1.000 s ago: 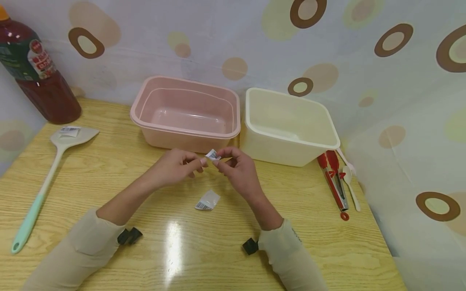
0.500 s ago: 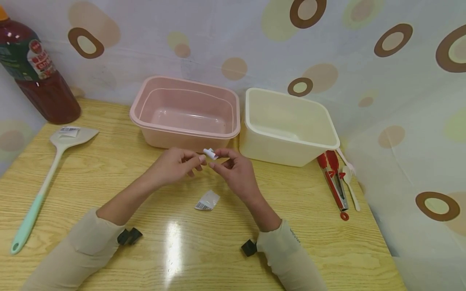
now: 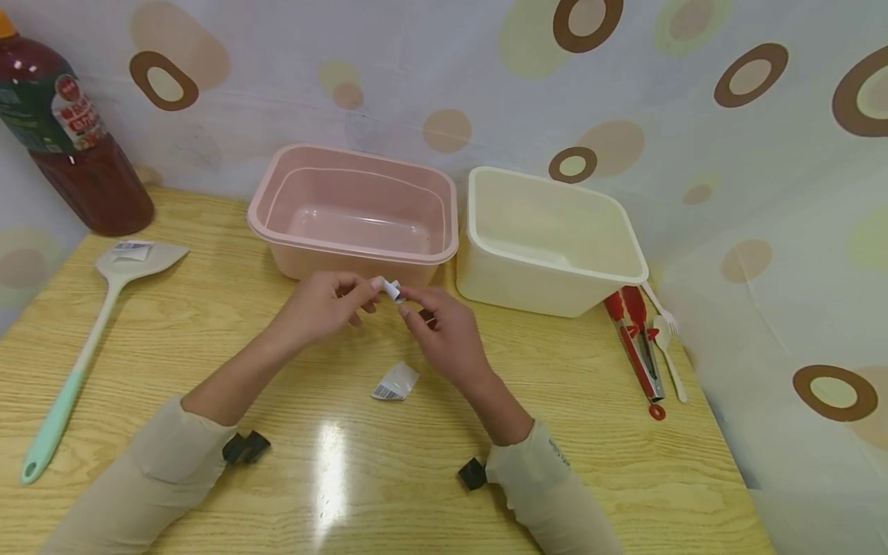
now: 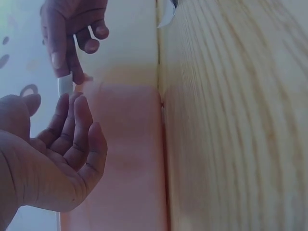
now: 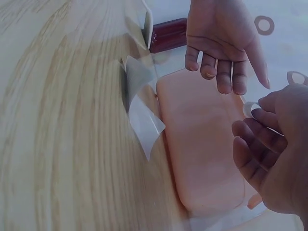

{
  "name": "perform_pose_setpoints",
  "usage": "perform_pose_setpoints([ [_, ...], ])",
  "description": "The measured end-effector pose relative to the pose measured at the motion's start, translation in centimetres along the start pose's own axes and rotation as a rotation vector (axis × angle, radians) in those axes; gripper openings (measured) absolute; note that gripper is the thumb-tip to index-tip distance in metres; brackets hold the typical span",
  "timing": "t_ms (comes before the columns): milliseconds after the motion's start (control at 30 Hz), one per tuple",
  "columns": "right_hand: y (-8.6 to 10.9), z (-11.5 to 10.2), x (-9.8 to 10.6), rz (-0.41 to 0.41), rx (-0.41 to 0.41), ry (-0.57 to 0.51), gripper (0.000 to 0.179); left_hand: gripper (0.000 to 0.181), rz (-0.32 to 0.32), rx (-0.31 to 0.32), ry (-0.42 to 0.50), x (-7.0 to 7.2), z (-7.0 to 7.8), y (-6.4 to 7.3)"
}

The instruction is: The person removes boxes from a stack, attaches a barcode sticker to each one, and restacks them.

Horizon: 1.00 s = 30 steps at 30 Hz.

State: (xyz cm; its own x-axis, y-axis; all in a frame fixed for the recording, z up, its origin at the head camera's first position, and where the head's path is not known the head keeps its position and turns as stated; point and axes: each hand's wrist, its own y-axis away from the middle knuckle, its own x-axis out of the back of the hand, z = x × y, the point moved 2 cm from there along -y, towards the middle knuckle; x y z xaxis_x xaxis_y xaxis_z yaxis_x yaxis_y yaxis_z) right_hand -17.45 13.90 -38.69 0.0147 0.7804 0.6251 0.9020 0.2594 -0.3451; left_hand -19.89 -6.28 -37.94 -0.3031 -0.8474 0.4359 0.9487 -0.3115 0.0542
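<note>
In front of the pink basin, my right hand [image 3: 445, 331] pinches a small curled white barcode label [image 3: 391, 290] between thumb and fingertips. My left hand [image 3: 322, 307] comes close from the other side, its fingers gently bent and its thumb apart from them in the wrist views. Head-on from above, the left thumb tip overlaps the label's edge; whether it touches cannot be told. Below the hands, another barcode label [image 3: 396, 381], partly clear, lies on the table with its edges lifted. The pink basin [image 3: 350, 253] stands just behind both hands.
A cream bin [image 3: 551, 285] stands right of the basin. Red-tipped tongs [image 3: 640, 351], a spoon [image 3: 667, 358] and a fork [image 3: 662, 308] lie farther right. At left are a turner [image 3: 76, 362] bearing a label [image 3: 132, 250], and a large dark red bottle [image 3: 97, 181].
The label has curled into a roll and shifted slightly left with the right hand. The left hand has risen a little toward the basin, its thumb now at the label's edge.
</note>
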Motion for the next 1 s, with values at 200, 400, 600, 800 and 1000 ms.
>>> perform_pose_setpoints([
  [200, 0.22, -0.26, -0.24, -0.021, 0.102, 0.11, 0.032, 0.047, 0.018, 0.009, -0.006, 0.01, -0.14, -0.17],
  [400, 0.33, -0.51, -0.48, -0.043, 0.178, 0.182, 0.032, 0.039, 0.027, 0.002, -0.017, 0.09, -0.19, -0.17],
  [600, 0.23, -0.5, -0.53, -0.049, 0.153, 0.163, 0.03, 0.028, 0.018, 0.006, 0.009, 0.23, -0.27, -0.13],
  [800, -0.04, 0.08, -0.44, -0.035, -0.005, -0.093, 0.026, 0.023, 0.013, 0.015, 0.024, 0.4, -0.34, -0.16],
  [1000, -0.47, 0.39, -0.76, 0.006, -0.184, -0.25, 0.017, 0.021, 0.005, 0.013, 0.017, 0.59, -0.52, -0.28],
])
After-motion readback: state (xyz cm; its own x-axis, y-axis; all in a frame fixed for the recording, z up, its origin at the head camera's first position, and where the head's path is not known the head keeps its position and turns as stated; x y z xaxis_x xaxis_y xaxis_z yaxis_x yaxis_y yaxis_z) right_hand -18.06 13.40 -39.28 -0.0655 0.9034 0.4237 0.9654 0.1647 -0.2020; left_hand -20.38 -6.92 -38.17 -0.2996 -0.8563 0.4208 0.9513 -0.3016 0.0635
